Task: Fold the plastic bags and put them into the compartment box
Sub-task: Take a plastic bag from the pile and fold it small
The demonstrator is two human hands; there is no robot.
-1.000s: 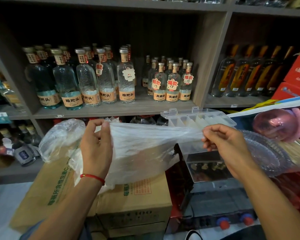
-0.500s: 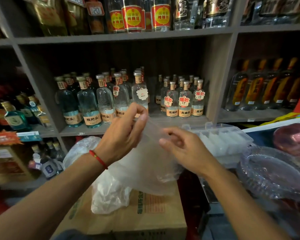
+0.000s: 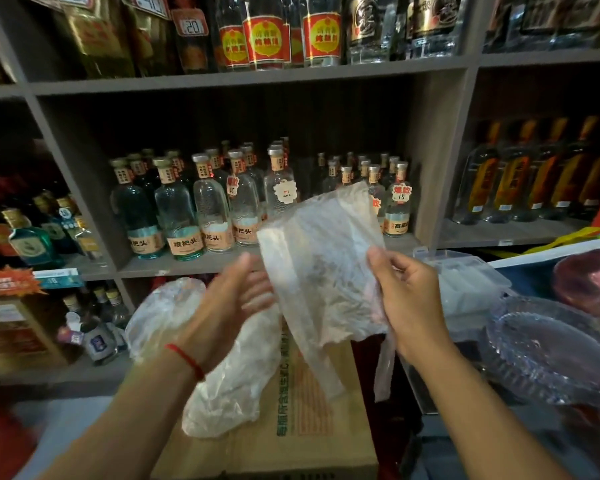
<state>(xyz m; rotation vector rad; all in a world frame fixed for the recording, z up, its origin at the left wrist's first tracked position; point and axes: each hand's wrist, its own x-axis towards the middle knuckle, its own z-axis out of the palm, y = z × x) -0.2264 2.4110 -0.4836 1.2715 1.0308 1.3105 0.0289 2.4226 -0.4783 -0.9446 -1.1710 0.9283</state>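
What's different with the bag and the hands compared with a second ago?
The plastic bag, earlier stretched wide between both hands, is now folded narrower and held up by the right hand alone. The left hand has let go and is open beside it. The spare bags on the cardboard box and the compartment box stayed put.

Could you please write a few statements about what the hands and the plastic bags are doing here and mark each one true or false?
1. The right hand pinches the folded plastic bag and holds it up. True.
2. The left hand grips the same bag. False: its fingers are straight and it holds nothing.
3. The compartment box lies behind the right hand with its lid up. True.
4. The loose plastic bags lie inside the compartment box. False: they lie on the cardboard box.
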